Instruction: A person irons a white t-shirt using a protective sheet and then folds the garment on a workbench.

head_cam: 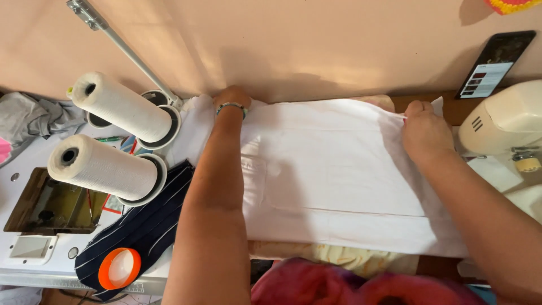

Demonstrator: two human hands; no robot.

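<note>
White cloth (pixel 333 175) is spread across mid-frame; its far edge is pinched closed by the right hand (pixel 424 131) at upper right, while the left hand's (pixel 231 97) grip cannot be told.

White cloth (pixel 333 181) matt woven w/ creases, striped navy fabric (pixel 141 226) soft, thread cones (pixel 107 135) fuzzy, orange tape roll (pixel 119 268) glossy plastic, rod (pixel 121 48) bare metal, sewing machine (pixel 505 118) smooth plastic.
</note>
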